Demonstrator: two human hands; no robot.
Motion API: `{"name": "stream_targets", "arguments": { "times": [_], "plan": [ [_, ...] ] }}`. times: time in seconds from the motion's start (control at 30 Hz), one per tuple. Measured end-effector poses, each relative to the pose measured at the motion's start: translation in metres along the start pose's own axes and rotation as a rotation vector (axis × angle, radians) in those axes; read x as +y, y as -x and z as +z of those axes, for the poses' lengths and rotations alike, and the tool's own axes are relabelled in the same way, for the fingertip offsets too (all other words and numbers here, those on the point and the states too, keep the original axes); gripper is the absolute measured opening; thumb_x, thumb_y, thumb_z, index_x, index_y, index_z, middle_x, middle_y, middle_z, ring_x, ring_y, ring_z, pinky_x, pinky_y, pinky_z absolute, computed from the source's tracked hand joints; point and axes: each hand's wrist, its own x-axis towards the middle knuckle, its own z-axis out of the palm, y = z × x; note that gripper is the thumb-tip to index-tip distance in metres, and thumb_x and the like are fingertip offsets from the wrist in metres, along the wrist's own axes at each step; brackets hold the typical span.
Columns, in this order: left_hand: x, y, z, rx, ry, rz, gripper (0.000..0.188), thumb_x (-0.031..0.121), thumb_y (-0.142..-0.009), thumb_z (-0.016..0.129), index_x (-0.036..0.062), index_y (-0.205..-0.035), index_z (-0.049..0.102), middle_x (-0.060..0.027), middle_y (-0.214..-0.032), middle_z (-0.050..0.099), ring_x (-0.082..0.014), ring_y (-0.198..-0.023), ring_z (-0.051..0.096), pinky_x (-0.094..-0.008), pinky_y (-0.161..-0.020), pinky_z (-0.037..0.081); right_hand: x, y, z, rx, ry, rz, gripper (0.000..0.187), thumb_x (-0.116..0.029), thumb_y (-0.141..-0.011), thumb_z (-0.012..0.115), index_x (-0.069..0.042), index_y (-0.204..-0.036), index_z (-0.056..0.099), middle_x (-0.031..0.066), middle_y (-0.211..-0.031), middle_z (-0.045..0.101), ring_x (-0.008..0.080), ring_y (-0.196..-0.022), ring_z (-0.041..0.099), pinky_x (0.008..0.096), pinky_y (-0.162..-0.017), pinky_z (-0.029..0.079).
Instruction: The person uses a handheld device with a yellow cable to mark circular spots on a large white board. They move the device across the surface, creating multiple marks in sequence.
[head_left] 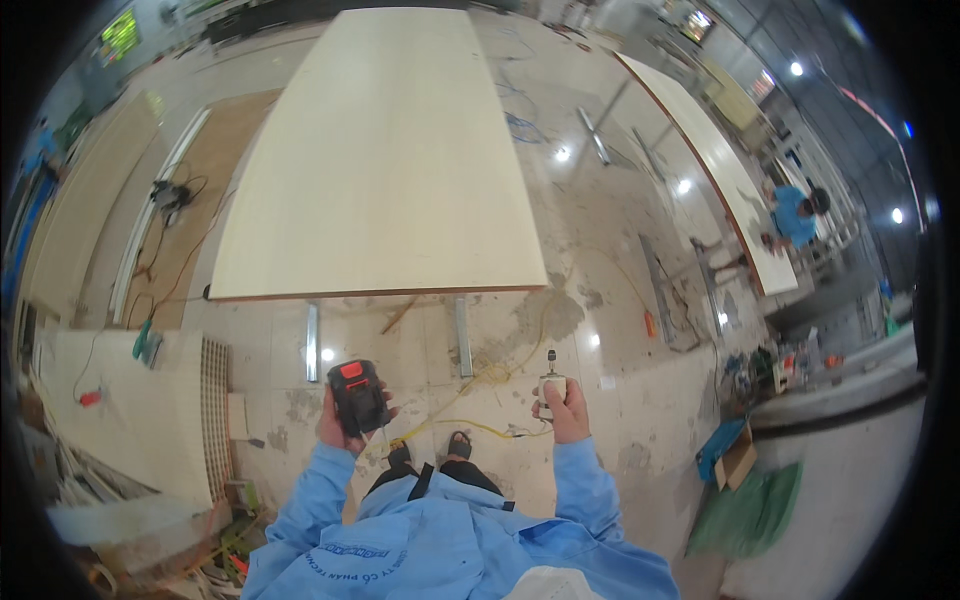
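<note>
My left hand (332, 422) is wrapped around a black power-tool battery pack (360, 402) with a red patch on its upper end, held in front of my body. My right hand (570, 413) grips a small pale, boxy object (548, 388) from which a dark metal tip points away from me; its exact kind is unclear. The two hands are well apart. Beyond them lies a large pale panel (380, 180), its near edge short of either hand.
On the left are a stacked pale board (130, 400) and a corded power tool (172, 195). Yellow hose (490, 375) crosses the floor near my feet. To the right, a person (795, 215) leans over a long narrow panel (700, 140); a green sack (750, 510) sits nearer.
</note>
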Motion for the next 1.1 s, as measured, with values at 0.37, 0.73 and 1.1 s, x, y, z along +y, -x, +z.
{"name": "stream_targets", "arguments": {
  "times": [0.37,0.73,1.1],
  "plan": [
    [-0.024,0.019,0.027,-0.303,-0.082,-0.099,0.083,0.065,-0.093,0.052,0.0064,-0.151,0.037,-0.0204,-0.145,0.050,-0.0326,-0.118,0.062,-0.0472,-0.097,0.054,0.004,0.009,0.140,-0.429,-0.005,-0.009,0.028,-0.026,-0.103,0.055,-0.001,-0.116,0.053,0.0105,-0.094,0.066,0.0155,-0.075,0.064,0.0296,-0.066,0.054],
    [-0.037,0.032,0.018,-0.338,0.169,0.002,0.063,0.051,-0.103,0.044,0.0021,-0.143,0.047,-0.0155,-0.134,0.061,-0.0256,-0.117,0.064,-0.0366,-0.104,0.050,-0.012,0.027,0.175,-0.540,0.236,0.214,0.033,-0.031,-0.107,0.045,-0.003,-0.121,0.053,0.0092,-0.102,0.066,0.0156,-0.078,0.066,0.0296,-0.064,0.056],
    [-0.031,0.055,0.002,-0.260,0.223,0.135,0.066,0.055,-0.101,0.047,0.0070,-0.145,0.045,-0.0136,-0.133,0.061,-0.0231,-0.115,0.065,-0.0387,-0.098,0.054,0.012,0.014,0.191,-0.601,0.485,0.043,0.035,-0.007,-0.097,0.057,0.003,-0.129,0.048,0.0132,-0.114,0.063,0.0169,-0.099,0.064,0.0301,-0.085,0.055]
  ]
}}
